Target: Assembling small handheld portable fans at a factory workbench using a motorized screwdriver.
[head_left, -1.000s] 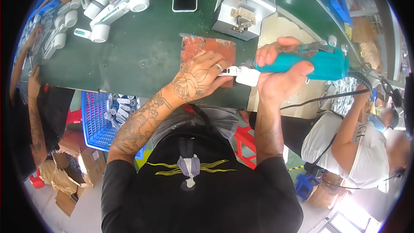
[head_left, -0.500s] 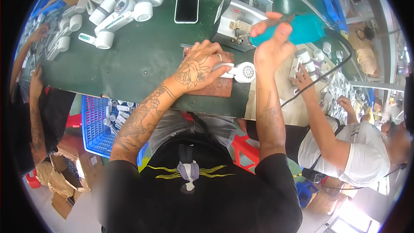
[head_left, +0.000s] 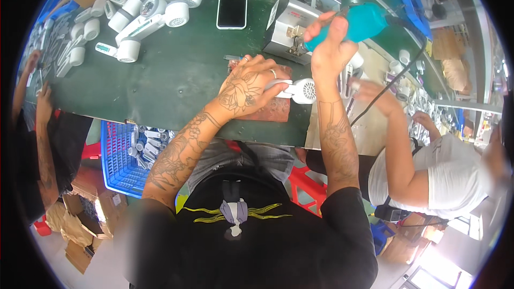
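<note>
My left hand presses a white handheld fan onto a reddish-brown block. The fan's round slotted grille sticks out to the right of my fingers, and part of its handle is hidden under them. Wrapped in my right hand is a teal electric screwdriver with a dark cord at its back end. Its front end points left at the front of a metal screw feeder. Whether the tip touches the feeder I cannot tell.
Several white fans lie at the far left, beside a phone. A blue basket with parts stands below the table's front edge. At right a co-worker's blurred hand is over cardboard; another person's hands show far left.
My right hand and the screwdriver have moved left and slightly up along the feeder's front. My left hand keeps its place on the fan. The co-worker's hand at right has shifted left.
</note>
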`<state>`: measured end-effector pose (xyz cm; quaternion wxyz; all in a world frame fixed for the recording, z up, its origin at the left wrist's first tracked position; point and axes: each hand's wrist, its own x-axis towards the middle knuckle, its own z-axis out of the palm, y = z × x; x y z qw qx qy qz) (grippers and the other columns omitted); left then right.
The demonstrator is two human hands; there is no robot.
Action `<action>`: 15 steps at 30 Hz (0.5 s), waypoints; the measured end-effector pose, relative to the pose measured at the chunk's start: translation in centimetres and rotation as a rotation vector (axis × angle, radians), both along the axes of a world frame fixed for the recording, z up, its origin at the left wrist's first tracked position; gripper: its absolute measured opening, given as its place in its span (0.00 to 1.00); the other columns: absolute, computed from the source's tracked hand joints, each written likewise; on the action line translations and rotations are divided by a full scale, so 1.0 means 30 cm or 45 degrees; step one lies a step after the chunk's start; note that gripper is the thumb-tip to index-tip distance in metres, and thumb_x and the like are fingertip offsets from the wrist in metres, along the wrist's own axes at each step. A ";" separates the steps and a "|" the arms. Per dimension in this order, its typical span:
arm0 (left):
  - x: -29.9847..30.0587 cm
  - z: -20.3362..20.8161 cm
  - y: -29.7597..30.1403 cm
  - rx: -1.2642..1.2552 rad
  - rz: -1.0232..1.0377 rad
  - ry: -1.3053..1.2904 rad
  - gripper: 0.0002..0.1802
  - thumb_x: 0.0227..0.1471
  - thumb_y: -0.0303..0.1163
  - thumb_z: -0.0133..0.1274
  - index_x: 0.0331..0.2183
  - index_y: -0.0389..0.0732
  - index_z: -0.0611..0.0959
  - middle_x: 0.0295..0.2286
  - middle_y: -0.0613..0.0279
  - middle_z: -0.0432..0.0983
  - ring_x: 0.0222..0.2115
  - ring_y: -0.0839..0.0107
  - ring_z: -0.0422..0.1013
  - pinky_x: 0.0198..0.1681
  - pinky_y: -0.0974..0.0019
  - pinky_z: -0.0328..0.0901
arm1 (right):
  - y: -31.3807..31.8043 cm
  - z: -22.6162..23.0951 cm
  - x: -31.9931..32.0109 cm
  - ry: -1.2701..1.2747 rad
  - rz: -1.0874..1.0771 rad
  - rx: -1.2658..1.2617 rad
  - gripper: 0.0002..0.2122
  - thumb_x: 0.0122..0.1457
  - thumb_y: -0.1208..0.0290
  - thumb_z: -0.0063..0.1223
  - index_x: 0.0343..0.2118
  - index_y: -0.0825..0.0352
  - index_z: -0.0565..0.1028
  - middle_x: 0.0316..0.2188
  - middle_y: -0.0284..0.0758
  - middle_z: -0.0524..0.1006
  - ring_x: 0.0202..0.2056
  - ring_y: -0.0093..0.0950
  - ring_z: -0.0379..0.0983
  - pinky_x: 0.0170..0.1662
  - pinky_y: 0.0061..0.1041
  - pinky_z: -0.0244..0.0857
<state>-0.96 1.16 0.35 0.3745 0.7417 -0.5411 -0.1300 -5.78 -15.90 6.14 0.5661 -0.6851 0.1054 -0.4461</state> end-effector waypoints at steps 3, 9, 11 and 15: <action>0.000 -0.012 0.000 -0.036 -0.006 -0.034 0.16 0.61 0.46 0.53 0.43 0.49 0.86 0.42 0.58 0.77 0.48 0.54 0.71 0.62 0.45 0.59 | 0.036 0.005 -0.069 0.024 0.020 0.145 0.25 0.71 0.48 0.45 0.39 0.73 0.71 0.20 0.36 0.71 0.21 0.28 0.70 0.27 0.28 0.66; -0.005 -0.006 -0.001 -0.033 0.016 -0.071 0.15 0.61 0.44 0.53 0.45 0.50 0.86 0.39 0.63 0.77 0.48 0.58 0.71 0.62 0.43 0.57 | 0.096 0.010 -0.152 -0.026 0.087 0.206 0.21 0.68 0.54 0.54 0.39 0.74 0.73 0.20 0.32 0.73 0.21 0.25 0.72 0.24 0.24 0.65; -0.006 -0.002 0.000 -0.023 0.007 -0.056 0.15 0.61 0.44 0.53 0.45 0.50 0.86 0.40 0.63 0.77 0.47 0.57 0.71 0.62 0.43 0.57 | 0.094 -0.015 -0.155 -0.071 0.077 0.267 0.21 0.67 0.54 0.55 0.38 0.74 0.73 0.21 0.33 0.73 0.21 0.25 0.72 0.24 0.24 0.66; -0.011 0.010 0.003 -0.028 0.006 -0.010 0.15 0.61 0.44 0.54 0.45 0.50 0.86 0.41 0.63 0.77 0.49 0.54 0.71 0.63 0.42 0.57 | 0.096 -0.020 -0.167 -0.047 0.121 0.256 0.19 0.67 0.56 0.55 0.38 0.73 0.72 0.22 0.34 0.73 0.22 0.25 0.72 0.24 0.25 0.66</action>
